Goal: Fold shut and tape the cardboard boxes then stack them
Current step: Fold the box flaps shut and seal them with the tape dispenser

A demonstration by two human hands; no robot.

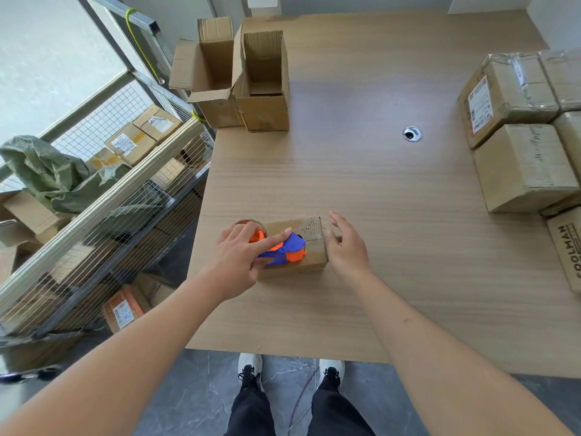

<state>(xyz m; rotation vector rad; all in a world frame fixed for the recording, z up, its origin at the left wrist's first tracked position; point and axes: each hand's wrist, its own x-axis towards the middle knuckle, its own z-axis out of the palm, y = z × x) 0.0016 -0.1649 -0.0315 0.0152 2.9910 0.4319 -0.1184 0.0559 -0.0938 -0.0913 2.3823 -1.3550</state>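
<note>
Head view, small closed cardboard box (312,247) near the front of the wooden tabletop (393,190), left hand (242,259) gripping a blue-and-orange tape dispenser (283,251) on its top, right hand (345,247) spread beside its right end, two open boxes (242,77) at far left, taped boxes (522,130) stacked right.

A tape dispenser (283,251) lies on a small box (309,247) near the table's (361,184) front-left edge.

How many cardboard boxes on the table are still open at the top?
2: both stand side by side at the table's far left corner, the left open box with flaps spread, the right open box taller. None seems hidden.
</note>
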